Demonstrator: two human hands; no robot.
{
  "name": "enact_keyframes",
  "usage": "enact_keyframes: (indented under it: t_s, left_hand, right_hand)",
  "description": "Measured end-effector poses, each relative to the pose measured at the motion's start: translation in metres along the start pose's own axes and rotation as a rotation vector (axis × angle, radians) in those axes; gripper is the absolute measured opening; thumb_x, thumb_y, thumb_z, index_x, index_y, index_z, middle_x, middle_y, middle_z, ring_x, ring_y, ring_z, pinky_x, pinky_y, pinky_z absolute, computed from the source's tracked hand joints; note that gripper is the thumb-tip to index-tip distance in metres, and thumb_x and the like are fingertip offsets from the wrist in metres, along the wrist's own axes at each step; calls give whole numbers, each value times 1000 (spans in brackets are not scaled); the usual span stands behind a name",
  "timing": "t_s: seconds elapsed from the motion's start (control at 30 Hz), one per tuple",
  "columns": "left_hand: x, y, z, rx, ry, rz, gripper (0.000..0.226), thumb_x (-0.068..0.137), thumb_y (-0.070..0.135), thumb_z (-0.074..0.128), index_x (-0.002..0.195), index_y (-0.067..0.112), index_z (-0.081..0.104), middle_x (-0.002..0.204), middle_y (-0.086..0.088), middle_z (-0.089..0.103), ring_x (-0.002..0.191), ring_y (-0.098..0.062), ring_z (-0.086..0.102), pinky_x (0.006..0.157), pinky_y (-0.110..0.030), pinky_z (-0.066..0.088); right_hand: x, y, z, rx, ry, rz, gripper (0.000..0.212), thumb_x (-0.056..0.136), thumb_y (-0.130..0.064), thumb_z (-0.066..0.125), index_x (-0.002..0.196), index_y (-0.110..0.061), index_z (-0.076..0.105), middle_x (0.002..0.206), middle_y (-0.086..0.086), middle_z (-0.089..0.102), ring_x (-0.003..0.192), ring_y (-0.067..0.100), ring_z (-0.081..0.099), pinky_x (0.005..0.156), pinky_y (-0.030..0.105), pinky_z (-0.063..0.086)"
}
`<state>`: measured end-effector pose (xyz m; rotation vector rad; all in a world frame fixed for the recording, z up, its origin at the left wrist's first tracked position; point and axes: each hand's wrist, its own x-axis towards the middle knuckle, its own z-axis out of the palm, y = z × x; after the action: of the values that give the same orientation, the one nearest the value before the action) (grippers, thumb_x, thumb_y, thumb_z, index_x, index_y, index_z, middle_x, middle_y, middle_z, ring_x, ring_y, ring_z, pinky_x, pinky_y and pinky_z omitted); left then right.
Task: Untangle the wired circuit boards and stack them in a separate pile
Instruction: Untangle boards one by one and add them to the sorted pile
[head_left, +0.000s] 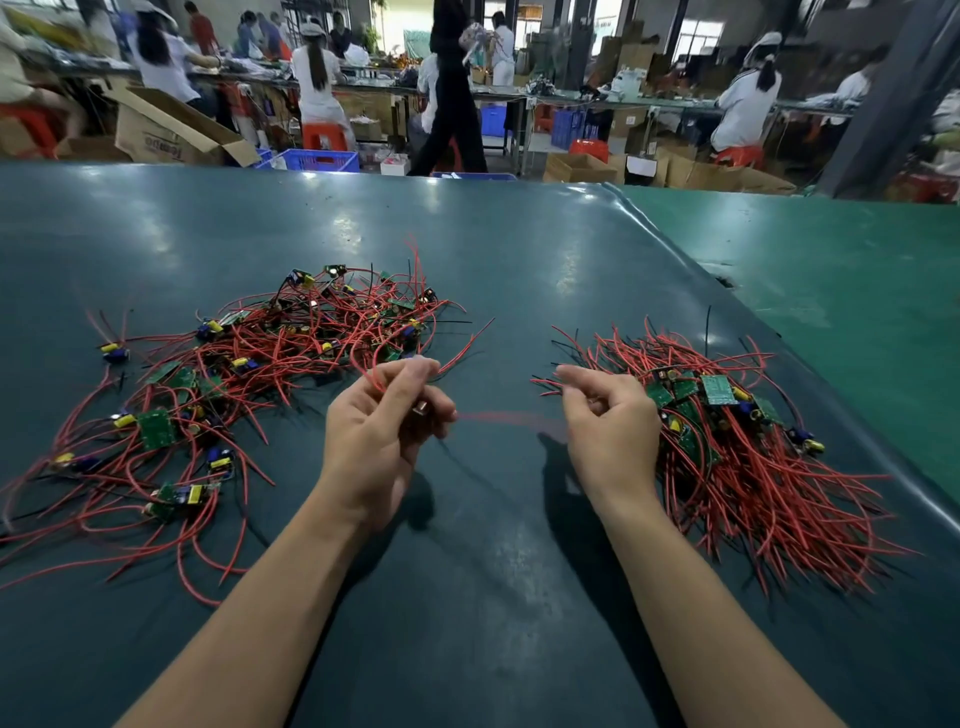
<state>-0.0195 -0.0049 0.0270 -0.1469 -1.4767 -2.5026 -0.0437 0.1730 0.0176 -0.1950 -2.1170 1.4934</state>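
A dark green table (519, 597) fills most of the view, with a lighter green mat (831, 291) at about 2 o'clock. Beyond the far edge, at 12 o'clock, runs a workshop with people seated at benches; their number is hard to fix through the blur.

Two heaps of wired circuit boards lie on the table. The tangled pile (249, 374) spreads from 9 to 11 o'clock, its red wires looping in every direction; the boards in it are too knotted to count exactly, though well over a dozen show. The sorted pile (737, 441) sits at 3 o'clock, its wires combed roughly one way toward 4 o'clock, with about eight boards showing at its upper end.

Two bare forearms rise from 6 o'clock. The left hand (379, 431) hovers at centre, fingers curled, thumb and fingertips pinching red wire at the near edge of the tangled pile; a small board seems tucked under its fingers, but blur hides it. The right hand (608, 426) is just beside the sorted pile, fingers curled, and it seems to pinch one blurred red wire (509, 418) stretched between the two hands.
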Motion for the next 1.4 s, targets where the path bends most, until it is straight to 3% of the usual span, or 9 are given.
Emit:
enact_keyframes:
  t_s: [0.1,0.2,0.27,0.37,0.5,0.77,1.0,1.17,1.4]
  left_hand:
    - [1,1,0,65,35,-14,42,80,50,56,84,8,62,40,0,43,35,-12,38,43,-21,30]
    - [-2,0,1,125,-58,-105,55,74,68,47,66,16,64,35,1,32,29,-11,27,44,-17,24]
    - [-5,-4,4,240,-159,-169,63,78,69,39,60,14,63,34,0,32,29,-11,27,40,-15,27]
    - [-10,-12,4,411,-275,-182,67,94,57,45,67,-4,54,36,-1,36,32,-11,27,36,-17,25]
    - [-11,-11,3,417,-353,-192,47,88,36,34,64,7,62,38,0,36,36,-14,29,39,-20,29]
    - [-16,-7,8,368,-444,-167,40,90,27,38,68,6,64,40,-7,46,42,-17,39,48,-22,36]
    - [-16,-7,7,338,-393,-245,44,100,13,35,66,6,61,40,-9,49,38,-15,43,45,-19,38]
    - [-15,-7,7,330,-413,-298,37,87,29,44,60,12,63,41,-10,48,37,-16,42,43,-20,37]
    - [-17,-7,4,397,-485,-338,37,88,32,45,59,16,63,42,-11,51,38,-18,42,44,-24,32]
  right_hand:
    - [-1,-5,1,218,-142,162,22,89,0,59,97,-13,75,73,-5,65,62,7,55,57,11,44]
    - [-14,-16,5,405,-476,270,20,94,-21,64,83,-12,78,54,-4,55,48,9,46,44,15,36]
    - [-23,-22,7,474,-702,347,31,87,-41,64,72,-17,78,53,-3,53,46,8,43,43,17,33]
    - [-30,-23,8,456,-820,300,35,81,-45,67,61,-17,71,51,-7,48,42,8,32,40,19,21]
    - [-25,-19,7,540,-764,342,25,75,-31,73,89,-11,78,56,3,50,46,11,26,41,20,13]
    - [-21,-17,7,704,-810,491,16,72,-26,74,86,-20,79,54,-3,52,44,6,36,48,19,25]
    - [-24,-16,12,571,-538,144,14,86,-3,71,80,-16,73,58,-9,58,41,5,39,40,15,31]
    - [-18,-10,16,531,-427,169,21,85,-11,74,65,-18,71,48,-9,44,42,7,32,41,17,29]
    - [-9,-4,21,573,-259,168,16,84,0,72,80,-15,72,61,-4,54,42,1,36,46,16,32]
